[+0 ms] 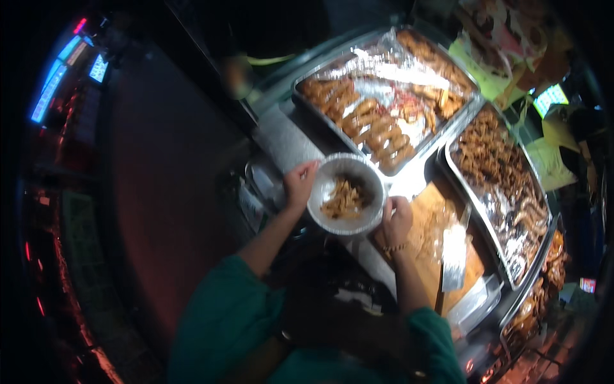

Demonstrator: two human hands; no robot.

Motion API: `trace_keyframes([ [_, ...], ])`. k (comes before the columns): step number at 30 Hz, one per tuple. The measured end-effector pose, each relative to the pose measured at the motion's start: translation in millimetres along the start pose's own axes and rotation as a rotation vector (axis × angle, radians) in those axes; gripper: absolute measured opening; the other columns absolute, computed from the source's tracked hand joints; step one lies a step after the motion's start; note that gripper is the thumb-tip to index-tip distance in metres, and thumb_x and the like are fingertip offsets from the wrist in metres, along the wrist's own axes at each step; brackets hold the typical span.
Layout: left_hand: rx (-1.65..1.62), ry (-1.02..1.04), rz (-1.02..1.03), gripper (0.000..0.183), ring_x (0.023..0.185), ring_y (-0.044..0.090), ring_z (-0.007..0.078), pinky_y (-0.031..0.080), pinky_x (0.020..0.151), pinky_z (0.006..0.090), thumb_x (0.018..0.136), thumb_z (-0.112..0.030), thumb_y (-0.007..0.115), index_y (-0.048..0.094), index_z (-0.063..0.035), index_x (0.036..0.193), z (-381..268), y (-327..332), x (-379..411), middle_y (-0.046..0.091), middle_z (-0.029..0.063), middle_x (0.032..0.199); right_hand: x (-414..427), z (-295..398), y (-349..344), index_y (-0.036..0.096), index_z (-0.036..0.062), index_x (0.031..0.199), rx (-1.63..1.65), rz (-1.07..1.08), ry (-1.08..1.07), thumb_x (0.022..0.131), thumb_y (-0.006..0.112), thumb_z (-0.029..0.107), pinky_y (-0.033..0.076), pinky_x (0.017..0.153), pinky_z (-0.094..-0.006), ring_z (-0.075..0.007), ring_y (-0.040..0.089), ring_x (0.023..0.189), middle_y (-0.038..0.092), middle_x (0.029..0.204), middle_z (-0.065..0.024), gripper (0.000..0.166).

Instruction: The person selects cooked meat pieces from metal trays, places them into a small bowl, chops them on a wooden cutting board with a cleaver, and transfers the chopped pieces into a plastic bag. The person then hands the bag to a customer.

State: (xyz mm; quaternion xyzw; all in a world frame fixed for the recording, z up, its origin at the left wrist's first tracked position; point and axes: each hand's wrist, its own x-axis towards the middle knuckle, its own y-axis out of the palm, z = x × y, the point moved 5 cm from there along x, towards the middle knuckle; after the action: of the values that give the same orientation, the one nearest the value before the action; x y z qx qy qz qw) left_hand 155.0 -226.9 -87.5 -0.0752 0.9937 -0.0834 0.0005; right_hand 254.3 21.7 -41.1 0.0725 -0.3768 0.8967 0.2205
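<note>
Between my hands is a round silvery bowl [326, 218] with a pale rim. Cut pieces of brown food [346, 198] lie in the bottom of it. My left hand [298, 185] grips the rim on the left side. On the opposite side my right hand [397, 221] pinches the rim, with a beaded bracelet [394, 248] at the wrist. Just right of that hand is a wooden cutting board [424, 198]. On the board rest a wide-bladed cleaver [453, 259] and a crumpled clear plastic film or bag [437, 230].
A large metal tray [331, 126] of browned food, partly under shiny plastic film, stands beyond the bowl. Another tray [472, 197] of cut meat is at the right, with more glazed food [532, 307] below it. A clear plastic container [475, 302] sits by the board's near edge.
</note>
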Motion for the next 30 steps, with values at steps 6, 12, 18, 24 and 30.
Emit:
trace_keyframes([
  [6, 0.102, 0.289, 0.066, 0.013, 0.079, 0.064, 0.0169, 0.049, 0.072, 0.0283, 0.084, -0.011, 0.059, 0.066, -0.0011, 0.09, -47, 4, 6, 0.068, 0.0103, 0.087, 17, 59, -8, 0.053, 0.0031, 0.076, 0.033, 0.011, -0.184, 0.077, 0.059, 0.01, 0.044, 0.06, -0.0342, -0.0273, 0.054, 0.066, 0.054, 0.071, -0.0112, 0.009],
  [12, 0.129, 0.403, 0.152, 0.012, 0.082, 0.062, 0.0189, 0.048, 0.071, 0.0293, 0.09, -0.011, 0.051, 0.054, -0.0001, 0.095, -88, -3, -9, 0.066, 0.0115, 0.094, 27, 28, -4, 0.056, 0.0028, 0.082, 0.517, 0.073, 0.176, 0.091, 0.044, 0.019, 0.045, 0.062, -0.0272, -0.0123, 0.055, 0.072, 0.063, 0.087, -0.007, 0.022],
  [18, 0.248, 0.294, 0.27, 0.026, 0.081, 0.06, 0.0189, 0.048, 0.069, 0.0304, 0.087, -0.017, 0.057, 0.046, -0.001, 0.104, -70, -17, 2, 0.061, 0.0123, 0.09, 16, -29, 8, 0.043, -0.0037, 0.102, 0.468, 0.152, 0.308, 0.09, 0.052, 0.025, 0.045, 0.06, -0.0263, -0.0153, 0.055, 0.067, 0.059, 0.096, -0.0146, 0.033],
  [24, 0.328, -0.104, 0.465, 0.048, 0.073, 0.055, 0.0121, 0.047, 0.065, 0.0261, 0.072, -0.023, 0.075, 0.051, -0.0007, 0.107, -42, -46, -2, 0.058, 0.0071, 0.083, 10, -23, 7, 0.033, -0.0106, 0.122, 0.466, 0.502, 0.489, 0.073, 0.074, 0.038, 0.045, 0.055, -0.0239, -0.013, 0.055, 0.067, 0.054, 0.086, -0.0088, 0.08],
  [30, 0.429, -0.202, 0.625, 0.034, 0.066, 0.053, 0.0065, 0.044, 0.061, 0.0238, 0.07, -0.02, 0.076, 0.06, -0.0029, 0.095, -58, -66, 4, 0.058, 0.0004, 0.075, -9, -40, 17, 0.055, 0.0144, 0.08, 1.073, 0.664, 0.96, 0.078, 0.071, 0.022, 0.032, 0.044, -0.0165, -0.0021, 0.047, 0.058, 0.052, 0.07, 0.0059, 0.018],
])
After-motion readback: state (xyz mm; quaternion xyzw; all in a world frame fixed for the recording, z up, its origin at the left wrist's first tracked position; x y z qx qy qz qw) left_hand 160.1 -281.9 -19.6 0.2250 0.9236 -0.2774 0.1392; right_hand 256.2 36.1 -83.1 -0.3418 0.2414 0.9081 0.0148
